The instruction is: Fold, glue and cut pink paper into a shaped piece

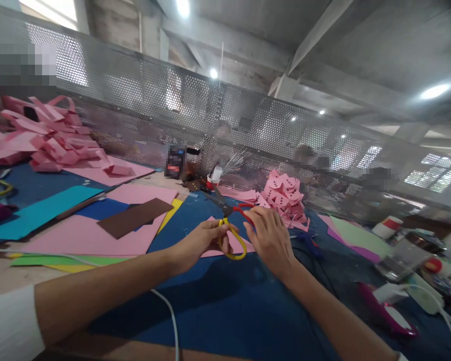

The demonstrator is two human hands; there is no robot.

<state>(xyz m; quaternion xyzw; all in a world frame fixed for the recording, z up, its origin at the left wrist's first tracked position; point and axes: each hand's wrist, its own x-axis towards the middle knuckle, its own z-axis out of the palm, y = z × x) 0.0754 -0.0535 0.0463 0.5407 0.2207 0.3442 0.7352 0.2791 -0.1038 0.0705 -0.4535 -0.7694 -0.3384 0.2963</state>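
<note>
Scissors point(225, 213) with one yellow and one red handle loop are held over the blue sheet point(225, 306) on the table, blades pointing away. My left hand point(197, 243) is closed, pinching the yellow loop point(235, 245). My right hand point(270, 235) is closed with fingers round the red loop point(246, 209). A pink paper piece point(210, 250) lies under the hands.
A pile of pink cut shapes with holes point(283, 195) sits just beyond the hands. Pink, brown, teal and green sheets point(97, 225) cover the left side, with folded pink strips point(52, 135) behind. A perforated metal screen point(210, 115) closes the back. Glue gun, cables and containers point(398, 296) crowd the right.
</note>
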